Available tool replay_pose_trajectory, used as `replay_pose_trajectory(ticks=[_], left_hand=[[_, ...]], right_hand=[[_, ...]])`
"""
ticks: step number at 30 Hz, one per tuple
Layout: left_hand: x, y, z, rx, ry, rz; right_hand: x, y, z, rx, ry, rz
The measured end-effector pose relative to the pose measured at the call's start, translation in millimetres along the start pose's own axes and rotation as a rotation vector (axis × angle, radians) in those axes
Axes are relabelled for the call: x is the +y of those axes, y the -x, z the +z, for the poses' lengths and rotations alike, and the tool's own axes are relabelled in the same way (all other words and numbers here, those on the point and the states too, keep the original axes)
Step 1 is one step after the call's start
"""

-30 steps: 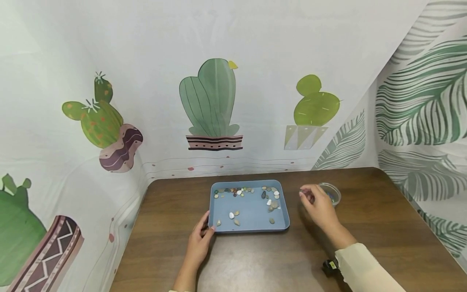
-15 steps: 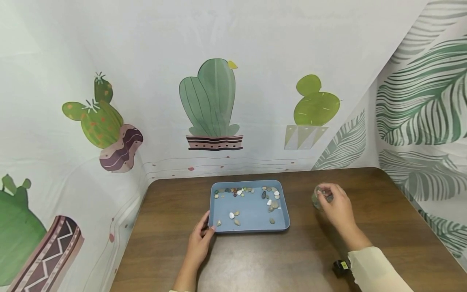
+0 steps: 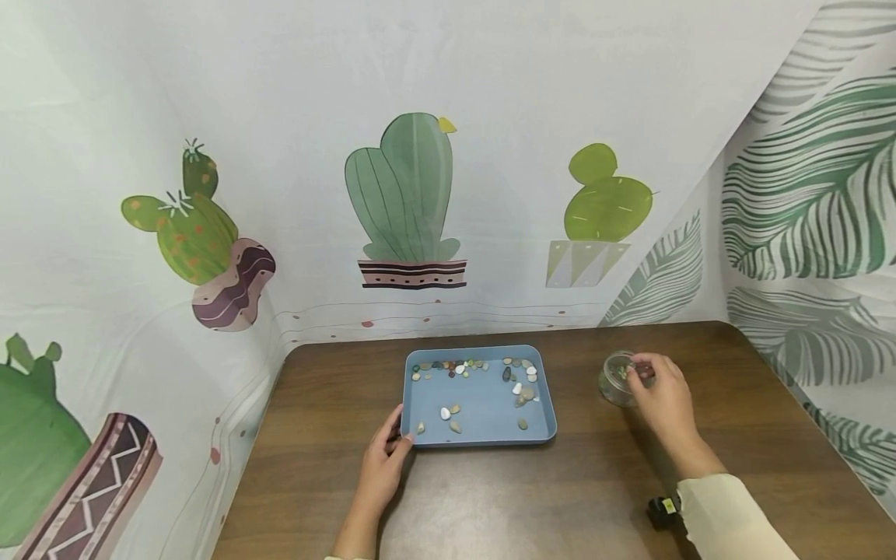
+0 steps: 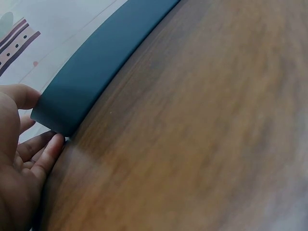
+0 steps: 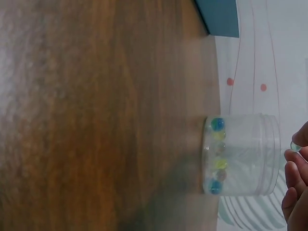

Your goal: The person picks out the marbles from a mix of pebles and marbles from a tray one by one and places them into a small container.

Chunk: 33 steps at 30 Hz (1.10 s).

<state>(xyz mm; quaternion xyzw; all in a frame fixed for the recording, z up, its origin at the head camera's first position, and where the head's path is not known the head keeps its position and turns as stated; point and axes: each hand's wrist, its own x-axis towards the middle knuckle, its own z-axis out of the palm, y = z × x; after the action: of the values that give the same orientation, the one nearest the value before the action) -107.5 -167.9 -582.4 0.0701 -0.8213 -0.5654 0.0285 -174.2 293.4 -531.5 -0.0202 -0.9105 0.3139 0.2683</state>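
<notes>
My left hand (image 3: pixel 382 465) holds the front left corner of a shallow blue tray (image 3: pixel 483 404); in the left wrist view its thumb and fingers meet the tray's wall (image 4: pixel 91 62) and lower edge. Pebbles and small coloured stones lie in the tray, mostly along its back and right sides. To the right, my right hand (image 3: pixel 661 393) is at the mouth of a clear plastic jar (image 3: pixel 616 395). Between thumb and fingertips it pinches a clear glass marble (image 5: pixel 294 147), just outside the rim. Several coloured marbles (image 5: pixel 220 164) lie on the jar's bottom.
Both containers stand on a brown wooden table (image 3: pixel 490 505). A black device (image 3: pixel 663 512) with a yellow-green label sits at the right wrist. Behind the table hangs a white cloth (image 3: pixel 504 194) printed with cacti and leaves.
My right hand has moved right, from between the tray and the jar to over the jar, then to the jar's right side. The left hand and tray have stayed put.
</notes>
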Motion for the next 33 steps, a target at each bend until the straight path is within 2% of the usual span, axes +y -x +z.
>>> replay_pose_trajectory(ticks=[17, 28, 33], left_hand=[[-0.2, -0.2, -0.5, -0.004, -0.011, -0.017], [-1.4, -1.2, -0.6, -0.004, -0.003, -0.025], [-0.8, -1.0, -0.7, -0.004, 0.011, -0.018]], right_hand=[[14, 2.4, 7, -0.016, 0.017, -0.005], [14, 3.8, 9, -0.002, 0.019, -0.014], [12, 4.0, 9, -0.024, 0.02, 0.004]])
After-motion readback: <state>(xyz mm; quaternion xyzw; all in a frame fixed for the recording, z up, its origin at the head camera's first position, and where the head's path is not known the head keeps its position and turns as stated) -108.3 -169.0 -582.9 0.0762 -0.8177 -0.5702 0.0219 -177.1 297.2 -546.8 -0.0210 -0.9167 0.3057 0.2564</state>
